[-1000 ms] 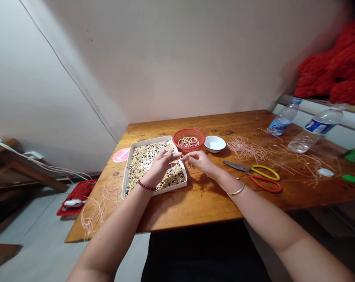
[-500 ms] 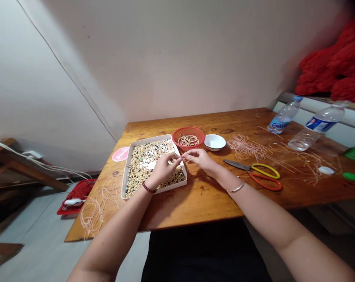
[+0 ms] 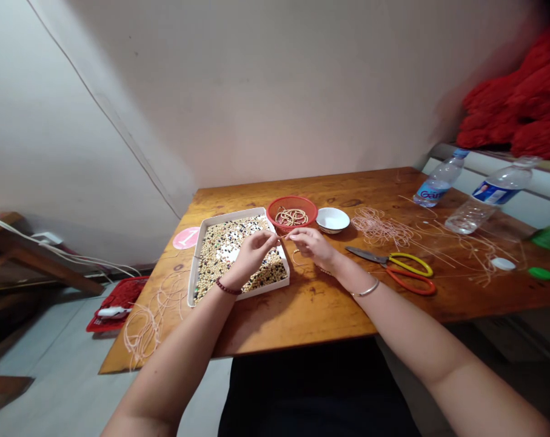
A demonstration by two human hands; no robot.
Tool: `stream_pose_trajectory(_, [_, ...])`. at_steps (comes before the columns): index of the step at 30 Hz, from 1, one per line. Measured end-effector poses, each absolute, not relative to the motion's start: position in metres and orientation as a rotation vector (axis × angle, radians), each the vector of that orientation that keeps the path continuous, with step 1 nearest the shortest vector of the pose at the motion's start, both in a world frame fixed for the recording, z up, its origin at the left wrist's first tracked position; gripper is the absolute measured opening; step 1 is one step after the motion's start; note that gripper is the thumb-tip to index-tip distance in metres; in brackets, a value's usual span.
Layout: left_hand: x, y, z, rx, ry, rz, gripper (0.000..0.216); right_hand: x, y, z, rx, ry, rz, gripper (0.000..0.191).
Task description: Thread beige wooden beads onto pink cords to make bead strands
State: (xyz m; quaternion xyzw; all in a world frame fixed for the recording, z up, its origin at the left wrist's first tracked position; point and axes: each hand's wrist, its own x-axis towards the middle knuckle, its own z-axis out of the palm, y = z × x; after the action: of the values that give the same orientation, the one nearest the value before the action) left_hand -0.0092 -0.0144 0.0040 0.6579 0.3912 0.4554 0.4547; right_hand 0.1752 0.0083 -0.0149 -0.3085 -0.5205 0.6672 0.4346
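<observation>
Over the right edge of a white tray (image 3: 193, 285) of small beads (image 3: 211, 261), my left hand (image 3: 254, 252) pinches with thumb and forefinger. My right hand (image 3: 315, 247) pinches just to its right, above the table. A thin light cord (image 3: 284, 237) spans the short gap between the fingertips, and each hand grips it. Part of the cord loops down under my right hand, and a few pale beads show along that hand's lower edge. Whether a loose bead sits between my left fingertips is too small to tell. The tray's beads are mostly tan, with dark ones mixed in.
Behind the hands stand a red basket (image 3: 291, 203) with strung beads and a white bowl (image 3: 333, 220). Scissors (image 3: 393, 262), tangled cord (image 3: 379, 226) and two plastic bottles (image 3: 433, 185) (image 3: 488, 197) are to the right. More cord (image 3: 142, 331) lies at the left table edge.
My fingertips have drawn slightly apart, and the cord now shows between them. A loop of cord has come into view below my right hand, which has shifted slightly right.
</observation>
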Motion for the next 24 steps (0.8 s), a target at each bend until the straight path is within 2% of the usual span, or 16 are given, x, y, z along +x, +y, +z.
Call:
stream_pose_trajectory(6, [-0.019, -0.009, 0.005, 1.289, 1.067, 1.282, 0.032, 0.186, 0.018, -0.011, -0.77, -1.128, 1.361, 0.013])
stream_pose_trajectory(10, [-0.021, -0.008, 0.007, 1.307, 1.139, 1.343, 0.037, 0.195, 0.022, -0.007, -0.8, -1.088, 1.248, 0.01])
stream_pose_trajectory(16, [-0.017, -0.015, 0.011, 1.482, 1.084, 1.308, 0.034, 0.207, 0.026, -0.002, -0.815, -1.198, 1.583, 0.034])
stream_pose_trajectory(21, [-0.012, -0.025, 0.016, 1.735, 0.958, 1.111, 0.029, 0.199, 0.016, -0.001, -0.616, -1.249, 1.746, 0.038])
stream_pose_trajectory(24, [-0.008, -0.027, 0.015, 1.914, 1.068, 1.132, 0.027, 0.185, 0.008, -0.007, -0.594, -1.324, 1.901, 0.038])
